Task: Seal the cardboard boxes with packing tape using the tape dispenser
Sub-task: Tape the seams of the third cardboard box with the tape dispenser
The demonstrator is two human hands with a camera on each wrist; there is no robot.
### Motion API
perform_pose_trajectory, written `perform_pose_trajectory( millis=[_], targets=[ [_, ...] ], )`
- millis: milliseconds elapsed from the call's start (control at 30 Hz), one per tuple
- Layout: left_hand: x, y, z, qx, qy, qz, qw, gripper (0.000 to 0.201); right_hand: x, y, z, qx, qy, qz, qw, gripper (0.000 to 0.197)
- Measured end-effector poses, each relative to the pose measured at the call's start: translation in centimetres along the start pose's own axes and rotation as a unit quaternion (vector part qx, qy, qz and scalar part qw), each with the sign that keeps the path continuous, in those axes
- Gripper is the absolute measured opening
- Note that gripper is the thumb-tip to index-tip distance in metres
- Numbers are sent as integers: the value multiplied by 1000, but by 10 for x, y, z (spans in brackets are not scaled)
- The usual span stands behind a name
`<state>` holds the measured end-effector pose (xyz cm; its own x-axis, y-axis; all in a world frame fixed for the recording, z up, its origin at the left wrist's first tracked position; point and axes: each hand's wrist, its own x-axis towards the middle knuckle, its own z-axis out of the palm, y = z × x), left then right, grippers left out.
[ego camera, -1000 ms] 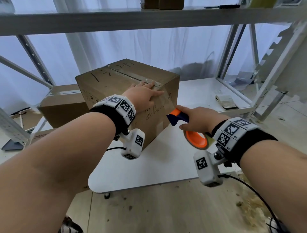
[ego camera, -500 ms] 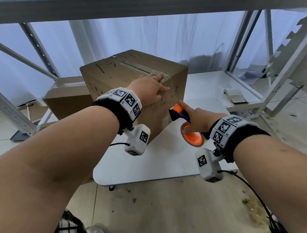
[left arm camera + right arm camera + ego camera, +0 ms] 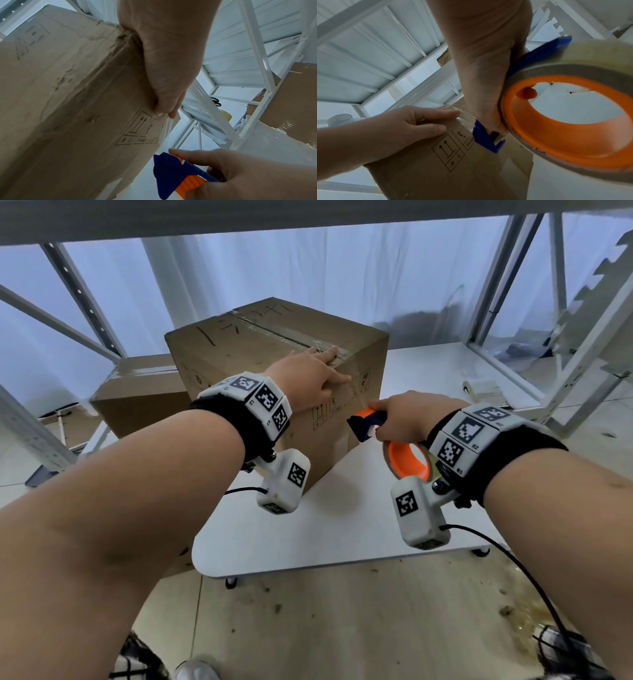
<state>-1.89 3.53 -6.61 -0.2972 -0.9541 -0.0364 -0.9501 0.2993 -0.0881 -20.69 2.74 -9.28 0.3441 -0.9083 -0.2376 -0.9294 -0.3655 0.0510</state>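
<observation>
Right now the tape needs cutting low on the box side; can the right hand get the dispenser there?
Probably yes: the right hand holds the dispenser beside the box, nothing between them.

Both your forearms are bare. Each wrist carries a black band (image 3: 236, 419) topped with white blocks printed with black square markers; the right one (image 3: 507, 453) shows small labels, too small to read. A white camera pod (image 3: 284, 484) hangs under the left wrist, another (image 3: 418, 515) under the right, each with one marker. Thin black cable (image 3: 513, 563) trails from the right pod. Checked black-and-white fabric (image 3: 137, 659) at your legs.
</observation>
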Motion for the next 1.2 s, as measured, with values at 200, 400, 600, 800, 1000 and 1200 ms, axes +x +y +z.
perform_pose_trajectory(
  millis=[200,400,600,800,1000,1200],
  targets=[
    [-1,-1,0,0,-2,0,1000,57,22,-17,0,-11,-16,16,1000,42],
    [1,0,0,-9,5,-15,1000,69,26,-21,-1,-28,-19,22,999,30],
    [-1,-1,-2,-19,8,-20,1000,69,22,-11,20,-16,-34,16,999,29],
    [1,-3,3,-31,17,-14,999,68,10,10,41,47,-9,69,996,46],
    [-1,-3,3,-42,28,-14,999,69,30,29,48,213,49,108,970,49],
    [-6,-7,3,-59,47,-10,997,69,45,58,92,351,-42,168,920,40]
  ],
)
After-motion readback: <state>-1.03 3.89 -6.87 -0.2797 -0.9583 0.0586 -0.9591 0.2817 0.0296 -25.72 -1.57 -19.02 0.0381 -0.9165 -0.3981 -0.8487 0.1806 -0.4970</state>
